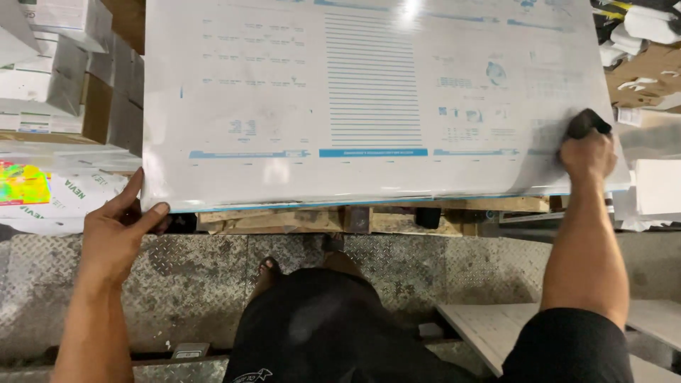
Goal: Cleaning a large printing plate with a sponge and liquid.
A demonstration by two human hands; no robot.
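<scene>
Large printed sheet [369, 99] across upper frame, overhanging the table [369, 218]. Left hand [117, 227] pinching lower-left corner; right hand [587, 152] closed on dark, probably cloth, pad [586, 122]. Could smear, crease, slip.

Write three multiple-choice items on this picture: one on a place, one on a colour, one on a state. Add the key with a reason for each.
1. Where does the left hand grip the large white printed sheet?
A. near-left corner
B. far edge
C. middle

2. What colour is the pad under the right hand?
A. yellow
B. black
C. red

3. How does the sheet lie?
A. rolled into a tube
B. folded in half
C. flat on the wooden support

Key: 1 A, the thumb lies over the sheet's near-left corner. 2 B, a dark pad sticks out above the right hand's fingers. 3 C, the sheet spreads flat, with timber showing beneath its near edge.
</scene>
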